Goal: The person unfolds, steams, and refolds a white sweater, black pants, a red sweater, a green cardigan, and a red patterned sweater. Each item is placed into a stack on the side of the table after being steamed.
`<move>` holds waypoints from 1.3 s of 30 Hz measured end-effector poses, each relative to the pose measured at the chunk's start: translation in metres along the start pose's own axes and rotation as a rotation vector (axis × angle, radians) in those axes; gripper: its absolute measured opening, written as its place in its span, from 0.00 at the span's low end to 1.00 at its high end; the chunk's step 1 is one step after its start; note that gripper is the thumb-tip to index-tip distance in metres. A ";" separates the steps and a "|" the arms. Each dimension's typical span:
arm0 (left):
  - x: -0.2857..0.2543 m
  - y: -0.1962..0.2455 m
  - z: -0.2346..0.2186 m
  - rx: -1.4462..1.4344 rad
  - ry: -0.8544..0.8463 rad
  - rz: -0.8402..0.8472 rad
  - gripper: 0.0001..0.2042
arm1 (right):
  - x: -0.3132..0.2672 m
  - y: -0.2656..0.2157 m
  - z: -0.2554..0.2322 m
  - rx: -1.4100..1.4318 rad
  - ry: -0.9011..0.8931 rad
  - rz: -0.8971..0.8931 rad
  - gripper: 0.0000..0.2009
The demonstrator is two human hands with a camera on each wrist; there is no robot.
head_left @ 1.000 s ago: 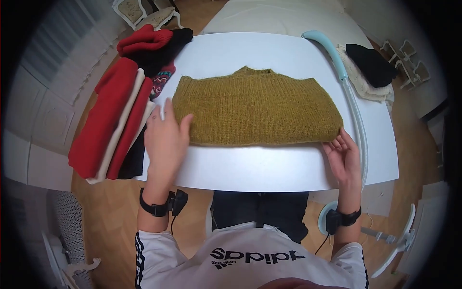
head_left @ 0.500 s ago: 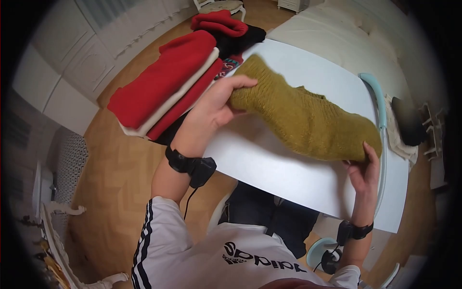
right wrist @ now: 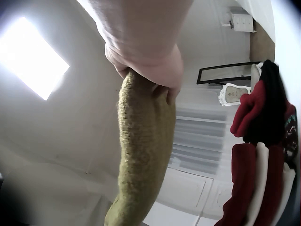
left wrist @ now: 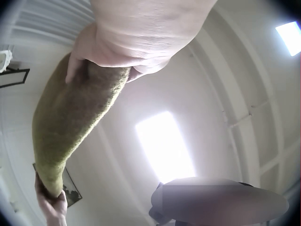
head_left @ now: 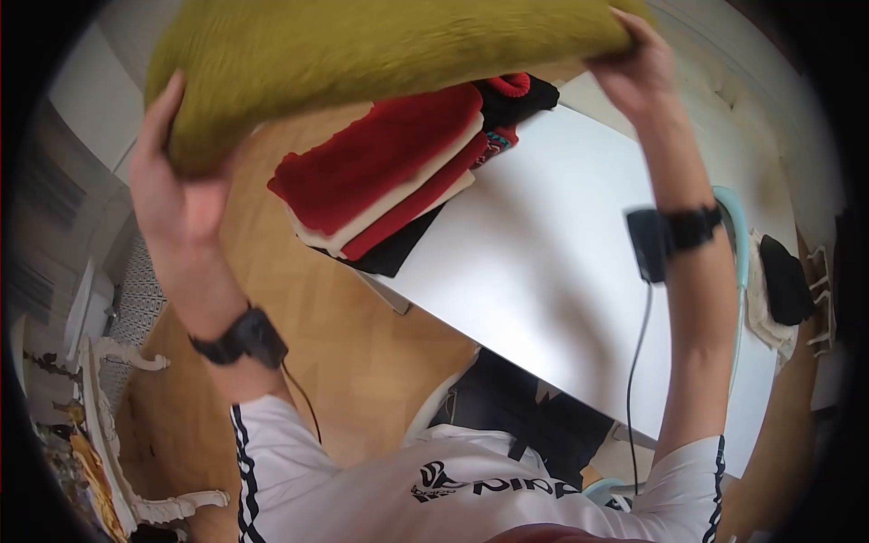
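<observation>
A folded olive-green knit sweater [head_left: 389, 54] is held up in the air between both hands, at the top of the head view. The left hand [head_left: 181, 172] grips its left end, thumb on the near face. At the other end the right hand [head_left: 638, 72] pinches the sweater's edge. In the left wrist view the sweater [left wrist: 70, 117] hangs from the left hand [left wrist: 141, 37], with the right hand [left wrist: 51, 205] at the far end. The right wrist view has the right hand [right wrist: 146, 52] closed round the sweater [right wrist: 143, 146].
Folded red and cream garments [head_left: 389, 163] lie stacked at the left end of the white table [head_left: 543, 262], black clothing [head_left: 534, 95] behind them. Along the right side runs a pale blue hose-like tube [head_left: 742, 235], with cream and black cloths [head_left: 783, 281] beyond it.
Both hands have lifted the sweater off the table, raising it up and to the left in the head view. The head view has turned, so the table and garment stack appear shifted.
</observation>
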State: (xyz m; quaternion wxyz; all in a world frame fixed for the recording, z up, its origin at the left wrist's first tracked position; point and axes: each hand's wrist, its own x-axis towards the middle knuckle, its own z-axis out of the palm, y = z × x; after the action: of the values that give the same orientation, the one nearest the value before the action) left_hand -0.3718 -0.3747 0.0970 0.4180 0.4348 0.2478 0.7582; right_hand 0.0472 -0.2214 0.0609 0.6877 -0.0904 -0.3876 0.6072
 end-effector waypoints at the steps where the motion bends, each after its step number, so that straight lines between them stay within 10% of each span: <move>1: -0.014 -0.002 -0.009 0.032 0.071 0.013 0.20 | 0.012 0.016 0.014 -0.005 0.006 0.041 0.17; 6: -0.073 -0.053 -0.070 0.242 0.287 -0.348 0.22 | 0.060 0.130 0.005 -0.462 0.141 0.327 0.25; 12: -0.121 -0.069 -0.104 0.317 0.184 -0.640 0.27 | 0.037 0.148 -0.053 -0.780 0.215 0.401 0.31; 15: -0.131 -0.073 -0.088 0.369 0.250 -0.552 0.27 | 0.011 0.135 -0.069 -0.756 0.218 0.346 0.29; 17: -0.136 -0.087 -0.084 0.734 0.490 0.036 0.25 | -0.005 0.124 -0.079 -0.807 0.189 0.308 0.25; 18: -0.141 -0.088 -0.080 0.729 0.475 0.031 0.25 | -0.016 0.118 -0.084 -0.810 0.204 0.302 0.25; 20: -0.148 -0.092 -0.067 1.128 0.390 0.621 0.23 | -0.042 0.101 -0.087 -1.097 0.087 0.295 0.22; 22: -0.156 -0.115 -0.055 1.026 0.336 0.707 0.21 | -0.076 0.078 -0.088 -1.342 -0.033 0.268 0.19; 24: -0.166 -0.145 -0.042 0.783 -0.197 0.685 0.21 | -0.107 0.052 -0.096 -1.548 -0.134 0.212 0.16; 26: -0.164 -0.176 0.013 0.673 -0.194 0.548 0.15 | -0.135 0.010 -0.095 -1.669 -0.091 0.225 0.16; 28: -0.159 -0.208 0.052 0.793 -0.575 0.414 0.09 | -0.166 -0.034 -0.108 -1.804 -0.031 0.251 0.16; 32: -0.157 -0.252 0.123 0.662 -0.732 0.035 0.07 | -0.219 -0.139 -0.173 -2.128 0.347 -0.080 0.15; 39: -0.137 -0.337 0.192 0.454 -0.858 -0.872 0.12 | -0.285 -0.280 -0.290 -2.225 1.448 -0.162 0.39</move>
State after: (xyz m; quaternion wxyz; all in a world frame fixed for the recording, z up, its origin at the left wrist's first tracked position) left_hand -0.0272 -0.3112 -0.1186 0.6470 0.6357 0.3666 0.2071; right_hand 0.4588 -0.4482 -0.0911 0.3314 -0.8783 -0.2277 -0.2586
